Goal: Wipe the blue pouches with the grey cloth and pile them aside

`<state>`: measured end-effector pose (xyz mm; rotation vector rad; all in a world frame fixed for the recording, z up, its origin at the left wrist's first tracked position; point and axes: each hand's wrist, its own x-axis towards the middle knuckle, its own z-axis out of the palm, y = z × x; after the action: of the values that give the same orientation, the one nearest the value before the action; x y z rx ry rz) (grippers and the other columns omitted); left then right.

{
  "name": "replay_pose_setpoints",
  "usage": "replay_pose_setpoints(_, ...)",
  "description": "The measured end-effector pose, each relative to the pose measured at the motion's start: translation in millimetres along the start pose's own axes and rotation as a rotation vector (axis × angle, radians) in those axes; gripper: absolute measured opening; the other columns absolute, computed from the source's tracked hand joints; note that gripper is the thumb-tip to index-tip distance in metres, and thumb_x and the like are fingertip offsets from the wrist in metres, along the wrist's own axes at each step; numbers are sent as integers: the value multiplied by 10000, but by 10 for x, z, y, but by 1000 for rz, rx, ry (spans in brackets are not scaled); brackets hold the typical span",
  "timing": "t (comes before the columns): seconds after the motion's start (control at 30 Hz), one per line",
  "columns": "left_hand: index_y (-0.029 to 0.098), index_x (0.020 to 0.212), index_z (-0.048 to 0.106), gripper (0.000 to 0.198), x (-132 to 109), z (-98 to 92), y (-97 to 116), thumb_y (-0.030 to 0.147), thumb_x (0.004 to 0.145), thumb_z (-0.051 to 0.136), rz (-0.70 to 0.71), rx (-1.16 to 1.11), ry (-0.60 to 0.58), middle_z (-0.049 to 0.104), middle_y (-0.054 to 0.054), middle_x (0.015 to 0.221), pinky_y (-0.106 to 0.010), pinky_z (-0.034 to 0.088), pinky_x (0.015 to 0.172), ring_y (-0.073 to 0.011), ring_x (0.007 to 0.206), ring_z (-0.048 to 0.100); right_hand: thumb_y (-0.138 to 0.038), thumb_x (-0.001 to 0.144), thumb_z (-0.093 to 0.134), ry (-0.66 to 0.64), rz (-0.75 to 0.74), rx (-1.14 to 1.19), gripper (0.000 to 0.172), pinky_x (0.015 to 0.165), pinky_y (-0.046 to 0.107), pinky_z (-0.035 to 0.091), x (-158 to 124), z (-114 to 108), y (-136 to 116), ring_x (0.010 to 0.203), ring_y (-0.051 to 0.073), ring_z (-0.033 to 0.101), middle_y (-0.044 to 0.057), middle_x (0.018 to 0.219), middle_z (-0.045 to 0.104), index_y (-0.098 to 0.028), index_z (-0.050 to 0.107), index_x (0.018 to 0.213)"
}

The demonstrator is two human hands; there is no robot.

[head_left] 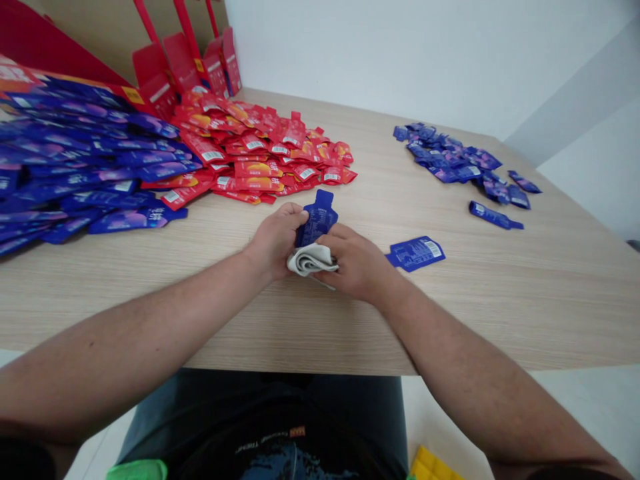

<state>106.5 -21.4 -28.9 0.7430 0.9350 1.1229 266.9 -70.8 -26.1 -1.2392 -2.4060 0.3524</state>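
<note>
My left hand (274, 241) and my right hand (356, 265) meet at the middle of the wooden table (500, 300). Between them stands a blue sachet (317, 221), its spout end pointing away from me. My left hand pinches the sachet's left side. My right hand is closed on a folded white cloth (310, 259) that is pressed against the sachet's lower part. Another blue sachet (415, 253) lies flat just right of my right hand.
A large heap of blue sachets (75, 167) fills the left side, with a pile of red sachets (260, 153) behind it. A smaller group of blue sachets (460, 163) lies at the far right. Red cardboard displays (195, 60) stand against the back wall.
</note>
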Motion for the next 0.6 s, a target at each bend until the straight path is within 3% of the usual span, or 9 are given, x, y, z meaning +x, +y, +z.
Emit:
replay_pose_setpoints(0.07, 215, 772, 472, 187, 5, 11, 7, 115, 857, 606, -10, -18, 7, 501, 51, 611, -231, 440, 503, -116, 491, 492, -336, 849, 777, -67, 12, -16, 169, 770, 319, 466, -15, -72, 36, 889, 209, 605, 39, 939, 622, -219, 707, 949)
replay_pose_setpoints(0.13, 216, 784, 475, 179, -16, 38, 2, 111, 864, 595, -17, -35, -2, 514, 48, 621, -236, 459, 516, -122, 505, 506, -338, 831, 784, -19, 64, -36, 168, 762, 322, 465, -21, -164, 123, 858, 211, 600, 29, 894, 618, -225, 716, 936)
replay_pose_setpoints(0.3, 210, 775, 494, 174, -123, 106, -47, 125, 877, 607, -96, 24, -70, 493, 50, 596, -212, 403, 470, -109, 470, 464, -429, 881, 717, 457, 247, -127, 270, 845, 407, 494, 10, -257, 299, 976, 295, 602, 85, 954, 665, -220, 717, 1052)
replay_pose_setpoints(0.37, 207, 766, 506, 175, -141, 116, -60, 110, 864, 613, -123, 35, -102, 498, 47, 590, -212, 393, 463, -108, 466, 460, -443, 902, 692, 497, 238, -103, 288, 867, 422, 499, 20, -211, 278, 1001, 302, 601, 91, 981, 677, -227, 707, 1093)
replay_pose_setpoints(0.43, 206, 756, 507, 180, -125, 108, -55, 82, 847, 600, -131, 14, -86, 510, 40, 589, -226, 410, 472, -117, 480, 479, -447, 904, 697, 408, 187, -53, 258, 852, 402, 500, 21, -137, 200, 973, 281, 602, 78, 950, 667, -230, 701, 1042)
replay_pose_setpoints(0.6, 208, 739, 485, 195, -17, 38, 6, 91, 873, 564, -75, -9, 18, 490, 41, 584, -231, 413, 479, -120, 486, 480, -339, 845, 780, -22, -2, -2, 177, 786, 330, 473, -1, -24, 21, 906, 217, 604, 44, 946, 631, -220, 688, 936)
